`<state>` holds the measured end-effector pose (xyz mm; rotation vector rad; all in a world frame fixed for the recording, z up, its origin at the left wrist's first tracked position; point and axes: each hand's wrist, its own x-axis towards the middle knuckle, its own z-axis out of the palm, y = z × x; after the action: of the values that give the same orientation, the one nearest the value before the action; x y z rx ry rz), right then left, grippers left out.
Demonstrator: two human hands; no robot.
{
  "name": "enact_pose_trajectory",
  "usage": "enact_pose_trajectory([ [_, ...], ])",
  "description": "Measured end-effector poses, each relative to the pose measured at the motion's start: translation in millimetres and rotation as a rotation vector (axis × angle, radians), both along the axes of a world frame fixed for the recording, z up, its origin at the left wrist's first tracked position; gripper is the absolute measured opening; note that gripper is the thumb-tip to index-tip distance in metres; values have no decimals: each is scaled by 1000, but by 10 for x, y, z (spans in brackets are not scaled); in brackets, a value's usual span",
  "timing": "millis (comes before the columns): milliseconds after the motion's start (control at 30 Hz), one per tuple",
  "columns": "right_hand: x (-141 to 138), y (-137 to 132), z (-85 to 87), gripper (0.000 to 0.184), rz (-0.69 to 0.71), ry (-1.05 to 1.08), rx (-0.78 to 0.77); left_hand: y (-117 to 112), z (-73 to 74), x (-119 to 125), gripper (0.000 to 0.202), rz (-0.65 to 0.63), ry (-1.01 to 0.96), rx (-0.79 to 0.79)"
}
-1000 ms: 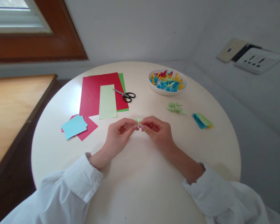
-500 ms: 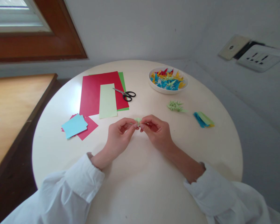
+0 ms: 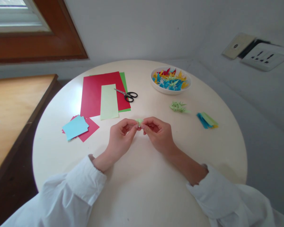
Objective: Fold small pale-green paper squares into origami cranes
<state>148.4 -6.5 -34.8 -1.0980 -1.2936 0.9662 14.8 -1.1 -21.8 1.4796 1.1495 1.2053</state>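
A small pale green folded paper piece (image 3: 139,121) is pinched between both hands over the middle of the round table. My left hand (image 3: 121,134) grips its left side with thumb and forefinger. From the other side, my right hand (image 3: 158,132) pinches it the same way. Fingertips cover most of the piece, so its exact fold is hard to make out. Beyond my right hand lies a little heap of pale green paper cranes (image 3: 178,107). A white dish (image 3: 171,92) behind them holds many red, yellow, blue and green cranes.
Black-handled scissors (image 3: 129,96) rest partly on a red sheet (image 3: 92,94) and a pale green strip (image 3: 109,102). At the left are light blue squares (image 3: 75,127) over red ones (image 3: 91,128). Folded blue, yellow and green papers (image 3: 207,120) lie at the right of the white table (image 3: 142,189).
Both hands keep their pinch on the green paper. My right fingers have shifted very slightly left, and a little more of the paper's top shows.
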Motion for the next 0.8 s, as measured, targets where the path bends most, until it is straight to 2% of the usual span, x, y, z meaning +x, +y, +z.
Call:
enact_pose_trajectory([
  [467,-3,-2,-27,12,-31,-54,-13,5,-21,2,5,-9,17,8],
  [800,-13,2,-13,16,-41,39,-63,5,-23,-7,4,-28,14,24],
])
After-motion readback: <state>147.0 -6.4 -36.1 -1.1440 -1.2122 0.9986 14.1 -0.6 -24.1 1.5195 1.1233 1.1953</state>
